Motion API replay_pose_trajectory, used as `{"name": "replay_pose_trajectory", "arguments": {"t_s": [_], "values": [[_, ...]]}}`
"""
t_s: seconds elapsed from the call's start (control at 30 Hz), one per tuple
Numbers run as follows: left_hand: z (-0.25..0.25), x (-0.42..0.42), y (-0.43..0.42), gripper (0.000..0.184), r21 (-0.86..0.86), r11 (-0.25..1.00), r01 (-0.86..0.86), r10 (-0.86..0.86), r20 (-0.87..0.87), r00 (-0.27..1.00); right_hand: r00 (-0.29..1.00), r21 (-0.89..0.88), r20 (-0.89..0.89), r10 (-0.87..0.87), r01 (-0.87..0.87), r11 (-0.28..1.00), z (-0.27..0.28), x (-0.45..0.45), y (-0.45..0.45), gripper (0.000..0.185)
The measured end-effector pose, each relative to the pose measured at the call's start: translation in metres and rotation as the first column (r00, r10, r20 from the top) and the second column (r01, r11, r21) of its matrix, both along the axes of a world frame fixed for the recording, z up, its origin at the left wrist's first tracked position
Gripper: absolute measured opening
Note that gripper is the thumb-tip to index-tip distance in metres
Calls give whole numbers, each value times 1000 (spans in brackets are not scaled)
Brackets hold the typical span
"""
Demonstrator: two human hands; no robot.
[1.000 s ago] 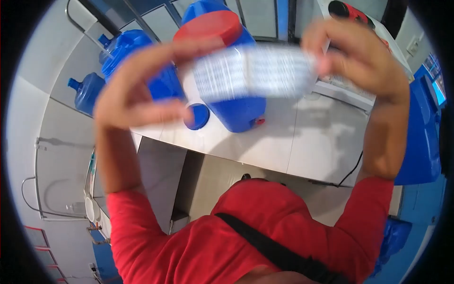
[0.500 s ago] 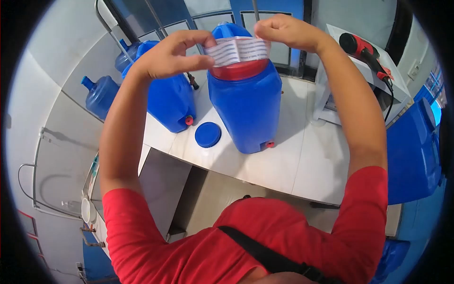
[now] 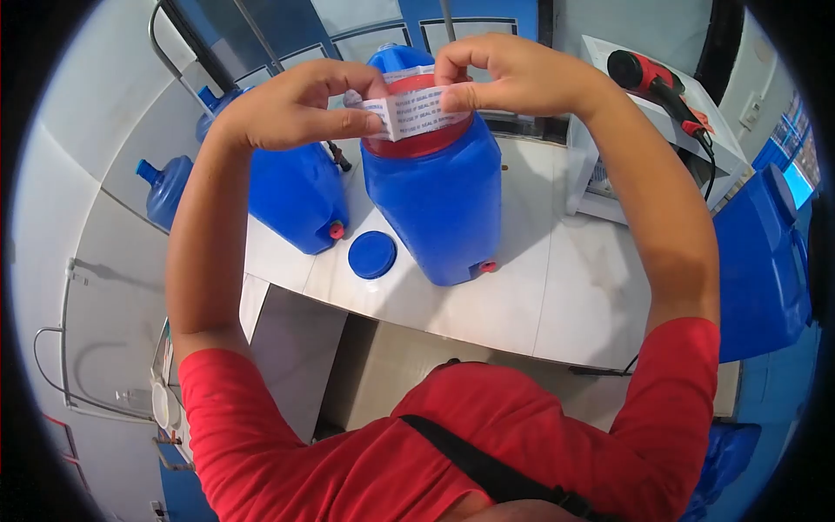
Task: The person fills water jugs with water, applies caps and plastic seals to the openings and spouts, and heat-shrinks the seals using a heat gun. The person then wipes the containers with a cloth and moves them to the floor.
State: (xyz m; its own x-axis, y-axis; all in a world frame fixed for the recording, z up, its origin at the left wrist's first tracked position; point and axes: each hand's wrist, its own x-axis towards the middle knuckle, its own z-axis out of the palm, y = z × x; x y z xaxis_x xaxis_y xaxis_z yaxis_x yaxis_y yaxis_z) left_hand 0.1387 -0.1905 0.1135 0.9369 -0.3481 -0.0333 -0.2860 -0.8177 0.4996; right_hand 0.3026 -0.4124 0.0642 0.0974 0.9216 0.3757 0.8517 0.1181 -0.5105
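A printed plastic seal band [image 3: 416,113] loops around the red cap [image 3: 435,142] of an upright blue container [image 3: 439,200]. Its left end is pinched between the thumb and fingers of my left hand [image 3: 317,104]. On the other side my right hand [image 3: 504,76] pinches the band, thumb in front and fingers at its top edge. The red cap shows inside the band's opening and below its lower edge. A loose blue lid [image 3: 372,255] lies on the white counter [image 3: 513,300], in front of the container and to its left.
Another blue container [image 3: 300,196] with a red spout stands at the left, near round water bottles [image 3: 170,187]. A red and black heat gun [image 3: 648,74] rests on a white cabinet [image 3: 609,187] at the right. A large blue container [image 3: 761,261] is at the far right.
The band, blurred and in the air a second ago, has come down around the red cap. My hands have moved closer together, and my right hand now grips the band's front.
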Motion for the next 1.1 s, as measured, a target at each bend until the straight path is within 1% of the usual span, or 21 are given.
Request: {"name": "replay_pose_trajectory", "arguments": {"t_s": [0.03,0.13,0.2,0.23,0.27,0.3,0.33,0.37,0.4,0.43,0.47,0.53,0.6,0.67,0.73,0.8,0.93,1.0,1.03,1.07,1.1], "values": [[0,1,2,28,0,1000,2,-2,-1,1000,999,-11,36,8,-8,1000,-2,1,2,27],[5,0,9,52,250,961,122,-130,16,991,982,34,184,-48,43,999,-4,-13,-2,39],[9,-10,4,86,97,995,28,-54,270,961,950,95,287,-126,102,990,-8,-11,-12,48],[13,1,12,106,183,982,45,-128,474,871,873,321,424,-241,104,941,-12,-2,-14,54],[14,13,13,106,184,982,47,-129,466,875,773,525,516,-370,56,849,-16,6,-14,60],[14,21,5,103,96,995,12,-56,468,882,843,444,380,-381,196,874,-2,12,-25,61],[15,29,2,100,7,1000,-27,21,467,884,698,546,372,-612,369,752,4,5,-32,44],[9,44,10,94,169,985,-44,-34,436,899,629,434,376,-680,529,729,21,17,-53,41],[-1,45,2,94,167,985,-53,-26,439,898,547,305,416,-727,669,678,37,28,-75,38],[-11,48,-12,91,223,975,-6,-59,284,957,393,379,488,-779,709,595,7,148,-103,59],[-19,50,-19,89,269,962,51,-85,119,989,363,150,412,-836,878,455,25,102,-113,52],[-32,55,-14,88,303,952,33,-81,150,985,201,31,663,-721,955,296,13,130,-147,47],[-29,59,-12,88,338,941,18,-84,183,979,163,-137,628,-760,986,99,0,146,-162,43],[-19,60,-7,90,216,970,-111,42,302,952,180,-184,593,-785,979,86,-12,166,-168,43],[-22,60,-7,92,143,980,-138,97,262,960,197,-232,558,-806,970,77,-24,181,-171,44],[-26,57,-11,89,115,980,-162,165,-8,986,181,-133,511,-840,982,131,-35,194,-175,49],[-26,56,-13,85,52,979,-198,201,-50,978,160,-109,519,-839,987,121,-40,204,-179,46],[-32,55,-18,84,198,968,-157,156,20,988,85,-7,331,-940,996,88,-35,191,-183,42],[-36,57,-15,88,237,960,-149,141,51,989,166,-37,268,-949,986,162,-30,204,-193,45],[-37,58,-10,88,239,959,-154,146,52,988,245,14,-30,-969,969,245,-35,214,-204,52],[-37,59,-4,89,381,903,-198,105,252,962,317,83,-320,-893,948,307,-34,201,-216,60]]}}
